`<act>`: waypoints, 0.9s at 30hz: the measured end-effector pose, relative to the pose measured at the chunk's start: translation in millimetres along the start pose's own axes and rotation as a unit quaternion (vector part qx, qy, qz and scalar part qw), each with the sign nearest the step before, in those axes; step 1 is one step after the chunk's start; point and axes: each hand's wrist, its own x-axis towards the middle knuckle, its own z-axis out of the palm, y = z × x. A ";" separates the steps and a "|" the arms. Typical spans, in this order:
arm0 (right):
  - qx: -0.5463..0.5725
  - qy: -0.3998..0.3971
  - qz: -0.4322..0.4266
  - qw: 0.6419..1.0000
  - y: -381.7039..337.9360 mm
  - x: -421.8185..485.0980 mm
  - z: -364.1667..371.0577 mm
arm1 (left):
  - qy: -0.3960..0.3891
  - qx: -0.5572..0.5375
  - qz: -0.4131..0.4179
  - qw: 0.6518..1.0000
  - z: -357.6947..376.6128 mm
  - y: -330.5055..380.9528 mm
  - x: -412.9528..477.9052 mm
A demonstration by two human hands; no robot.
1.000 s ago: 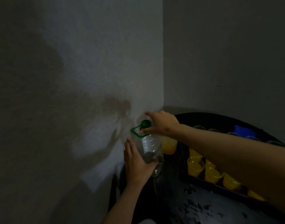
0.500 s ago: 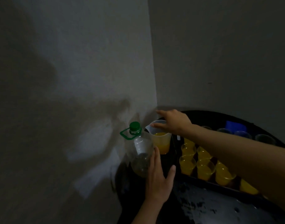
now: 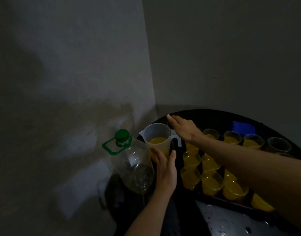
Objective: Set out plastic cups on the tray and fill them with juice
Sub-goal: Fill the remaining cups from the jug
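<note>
Nothing could be read here; the light was too dim. The clear plastic bottle with a green cap point(image 3: 132, 160) showed no legible label or brand on its side. Any scale marks on the translucent plastic jug point(image 3: 157, 133), at about 1 o'clock from the bottle, were too faint to make out.
</note>
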 end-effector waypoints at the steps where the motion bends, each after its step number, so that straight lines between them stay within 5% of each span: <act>1: 0.012 0.004 0.008 1.000 5.4 5.1 4.1 | 0.006 -0.014 -0.009 1.000 1.7 0.3 3.3; 15: -0.025 0.028 0.046 0.998 49.6 41.5 36.1 | 0.133 -0.176 -0.061 0.974 13.8 -6.7 44.5; 27: 0.158 0.023 0.069 0.985 60.7 53.0 51.0 | 0.124 -0.092 -0.079 0.985 14.5 -15.1 63.8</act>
